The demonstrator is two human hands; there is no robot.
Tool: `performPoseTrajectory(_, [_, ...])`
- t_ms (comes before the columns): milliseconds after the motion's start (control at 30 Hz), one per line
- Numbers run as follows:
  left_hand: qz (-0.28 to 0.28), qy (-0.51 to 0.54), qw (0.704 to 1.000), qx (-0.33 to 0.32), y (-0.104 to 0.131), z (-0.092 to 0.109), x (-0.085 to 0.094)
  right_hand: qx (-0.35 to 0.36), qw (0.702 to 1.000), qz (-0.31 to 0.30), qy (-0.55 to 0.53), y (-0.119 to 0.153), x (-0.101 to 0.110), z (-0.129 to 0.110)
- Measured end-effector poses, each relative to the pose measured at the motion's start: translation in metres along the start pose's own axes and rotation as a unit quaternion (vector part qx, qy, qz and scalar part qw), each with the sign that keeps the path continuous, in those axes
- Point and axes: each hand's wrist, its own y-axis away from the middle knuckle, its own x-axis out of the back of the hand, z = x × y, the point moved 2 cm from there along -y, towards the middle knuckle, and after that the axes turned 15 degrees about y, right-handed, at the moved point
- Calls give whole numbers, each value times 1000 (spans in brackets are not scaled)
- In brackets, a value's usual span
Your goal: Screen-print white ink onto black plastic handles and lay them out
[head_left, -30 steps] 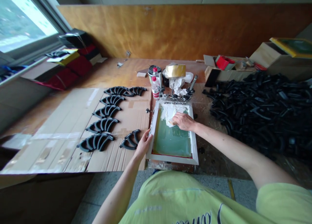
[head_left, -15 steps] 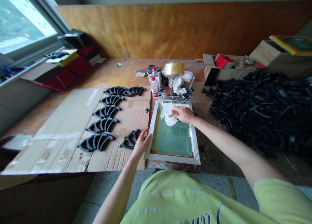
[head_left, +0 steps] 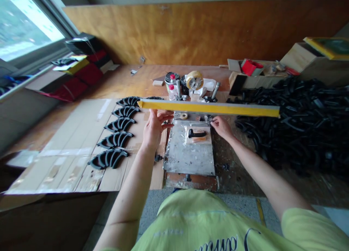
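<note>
The framed screen (head_left: 209, 107) is tilted up, so its yellow-taped edge shows as a long bar. My left hand (head_left: 154, 129) is at the left end of this edge, fingertips partly behind it, gripping the frame. My right hand (head_left: 220, 127) is below the bar, with its fingers pinched together beside the top right corner of the metal plate (head_left: 188, 160); what they hold is too small to tell. One curved black part (head_left: 198, 134) lies on a small pad on that plate.
Rows of curved black parts (head_left: 111, 158) lie on cardboard (head_left: 68, 134) at left. A large pile of black parts (head_left: 294, 127) covers the right side. Bottles (head_left: 171, 91), a tape roll (head_left: 194, 80) and metal clamps stand behind the plate. Boxes are at both back corners.
The screen frame has swung up off the plate, uncovering the black part. My left hand has moved up with it; my right hand has shifted right, off the mesh. The black parts nearest the plate on the cardboard are no longer visible.
</note>
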Motion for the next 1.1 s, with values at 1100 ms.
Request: performPoseTrajectory(1100, [144, -384, 869, 277, 70, -73, 203, 88, 993, -13, 79, 79, -13, 8])
